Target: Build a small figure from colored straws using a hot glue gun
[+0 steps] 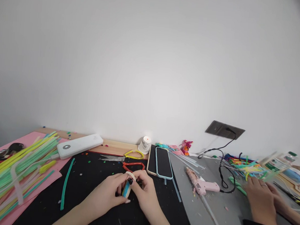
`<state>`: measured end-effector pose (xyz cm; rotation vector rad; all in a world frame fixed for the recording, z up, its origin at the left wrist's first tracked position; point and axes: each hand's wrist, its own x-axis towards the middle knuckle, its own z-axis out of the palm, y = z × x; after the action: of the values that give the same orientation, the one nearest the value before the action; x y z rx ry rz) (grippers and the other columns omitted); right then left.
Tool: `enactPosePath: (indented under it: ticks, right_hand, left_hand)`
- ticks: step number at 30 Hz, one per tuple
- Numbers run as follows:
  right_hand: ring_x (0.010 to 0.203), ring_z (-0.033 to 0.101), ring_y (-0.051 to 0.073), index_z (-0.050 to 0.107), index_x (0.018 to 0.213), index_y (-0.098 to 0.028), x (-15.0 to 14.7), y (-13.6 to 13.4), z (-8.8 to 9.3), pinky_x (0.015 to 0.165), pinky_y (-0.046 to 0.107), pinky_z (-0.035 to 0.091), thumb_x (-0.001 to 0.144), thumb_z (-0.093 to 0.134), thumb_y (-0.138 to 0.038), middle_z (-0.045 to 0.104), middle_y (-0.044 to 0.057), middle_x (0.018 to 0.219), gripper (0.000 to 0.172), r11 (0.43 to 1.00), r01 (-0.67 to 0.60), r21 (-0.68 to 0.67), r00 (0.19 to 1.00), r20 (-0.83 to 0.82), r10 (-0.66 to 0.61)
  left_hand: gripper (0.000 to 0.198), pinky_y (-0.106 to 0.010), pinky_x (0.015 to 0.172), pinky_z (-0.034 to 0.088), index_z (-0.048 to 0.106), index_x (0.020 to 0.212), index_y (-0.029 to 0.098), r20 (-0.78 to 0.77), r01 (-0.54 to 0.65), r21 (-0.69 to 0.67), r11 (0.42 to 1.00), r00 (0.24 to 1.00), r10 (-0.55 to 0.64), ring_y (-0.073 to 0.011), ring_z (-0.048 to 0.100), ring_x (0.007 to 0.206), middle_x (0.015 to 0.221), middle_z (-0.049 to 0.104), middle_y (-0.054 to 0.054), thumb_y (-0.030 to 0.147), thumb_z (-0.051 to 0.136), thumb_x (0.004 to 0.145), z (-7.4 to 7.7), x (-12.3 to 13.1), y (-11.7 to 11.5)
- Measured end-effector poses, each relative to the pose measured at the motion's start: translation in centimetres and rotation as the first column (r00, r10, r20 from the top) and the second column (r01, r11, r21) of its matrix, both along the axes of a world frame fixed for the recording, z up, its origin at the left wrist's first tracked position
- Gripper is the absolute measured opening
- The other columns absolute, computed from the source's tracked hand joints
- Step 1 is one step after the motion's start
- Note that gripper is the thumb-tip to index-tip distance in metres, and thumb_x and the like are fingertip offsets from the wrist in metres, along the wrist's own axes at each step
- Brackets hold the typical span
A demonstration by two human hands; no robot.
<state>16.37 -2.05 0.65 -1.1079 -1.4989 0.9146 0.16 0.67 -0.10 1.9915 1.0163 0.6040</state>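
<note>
Low in the middle of the view, my left hand (107,193) and my right hand (145,193) meet over the black mat (88,204). Both sets of fingers are closed on a small bent piece with white and blue bands (126,190), which looks like pipe cleaner. Its white upper end curves between the fingertips, and the fingers hide part of it. Just beyond my hands lie scissors (133,166) with red and yellow handles. A single green pipe cleaner (67,184) rests on the mat to the left of my hands.
Bundled pipe cleaners (28,165) cover a pink sheet at left, beside a white device (81,146). Phones (163,162) and a paper cup (145,145) stand beyond. A corded pink glue gun (202,185) lies right; another person's hands (261,199) work farther right.
</note>
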Motion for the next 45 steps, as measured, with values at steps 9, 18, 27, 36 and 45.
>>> enactPosePath:
  ticks: [9,18,27,36,45]
  right_hand:
    - [0.056,0.040,0.011,0.061,0.082,-0.019,-0.1,0.1,0.3,0.055,0.023,0.033,0.080,0.068,-0.041,0.048,-0.005,0.061,0.024,0.991,-0.047,-0.128,0.942,-0.335,0.002]
    - [0.045,0.033,0.011,0.058,0.088,-0.022,0.3,0.1,0.3,0.049,0.023,0.029,0.077,0.063,-0.026,0.036,-0.010,0.052,0.013,0.981,0.179,-0.080,0.947,-0.257,-0.194]
    - [0.079,0.060,0.020,0.061,0.068,-0.020,0.8,-0.9,2.3,0.073,0.031,0.045,0.083,0.055,-0.016,0.063,0.005,0.084,0.017,0.956,0.066,0.286,0.987,0.121,-0.105]
    - [0.123,0.051,0.028,0.067,0.118,-0.031,2.2,-4.7,4.8,0.104,0.043,0.040,0.078,0.064,-0.016,0.057,0.006,0.135,0.042,0.990,-0.127,0.055,0.863,0.498,0.083]
    - [0.102,0.063,0.035,0.058,0.122,-0.011,17.0,-4.6,3.7,0.082,0.044,0.050,0.081,0.047,-0.027,0.065,0.022,0.112,0.045,0.593,0.790,0.158,0.202,0.846,-0.494]
  left_hand:
    - [0.037,-0.026,0.064,0.045,0.063,0.104,0.022,0.040,-0.025,-0.005,1.000,0.999,0.025,-0.0149,0.056,0.068,0.085,0.060,0.002,0.021,0.068,0.068,-0.2,0.0,0.2]
    - [0.029,-0.028,0.069,0.051,0.061,0.091,0.022,0.220,-0.079,0.000,0.997,0.972,0.077,-0.0155,0.059,0.072,0.090,0.060,0.001,0.022,0.074,0.065,0.2,0.0,0.1]
    - [0.028,-0.033,0.075,0.056,0.059,0.091,0.019,0.350,-0.258,-0.121,0.958,0.893,0.285,-0.0186,0.066,0.073,0.078,0.066,0.001,0.024,0.072,0.066,0.5,-0.4,0.7]
    - [0.025,-0.035,0.077,0.056,0.054,0.098,0.023,0.387,-0.246,-0.147,0.958,0.877,0.285,-0.0219,0.071,0.083,0.100,0.071,-0.003,0.026,0.060,0.074,-0.1,-0.9,1.3]
    - [0.026,-0.034,0.083,0.053,0.053,0.101,0.022,0.358,-0.199,-0.098,0.975,0.907,0.221,-0.0199,0.067,0.083,0.093,0.069,-0.003,0.027,0.059,0.076,0.1,-0.7,1.0]
